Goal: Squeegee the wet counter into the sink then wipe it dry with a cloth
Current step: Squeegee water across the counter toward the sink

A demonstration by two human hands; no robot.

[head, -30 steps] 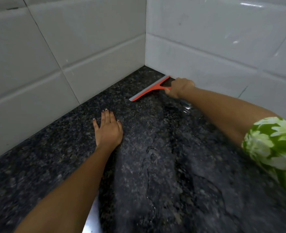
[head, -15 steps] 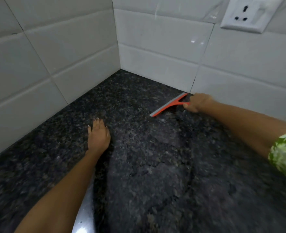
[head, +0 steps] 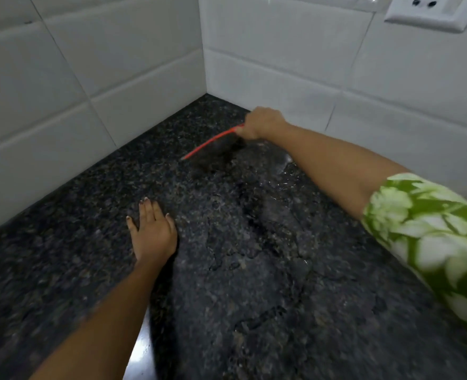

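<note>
The black speckled granite counter (head: 62, 270) fills the lower view, with a wide film of water (head: 254, 242) down its middle. My right hand (head: 262, 123) is shut on the handle of an orange squeegee (head: 213, 144), whose blade runs down-left from the hand near the far corner, seen edge-on and blurred. My left hand (head: 152, 231) lies flat on the counter, palm down with fingers apart, left of the wet patch. No sink or cloth is in view.
White tiled walls (head: 117, 78) meet in a corner behind the counter. A white wall socket (head: 430, 12) sits at the top right. A shiny strip (head: 141, 357) shows at the bottom edge beside my left forearm.
My right hand has pulled the squeegee away from the back wall toward me, and the blade has tipped up edge-on. My left hand stays flat on the counter.
</note>
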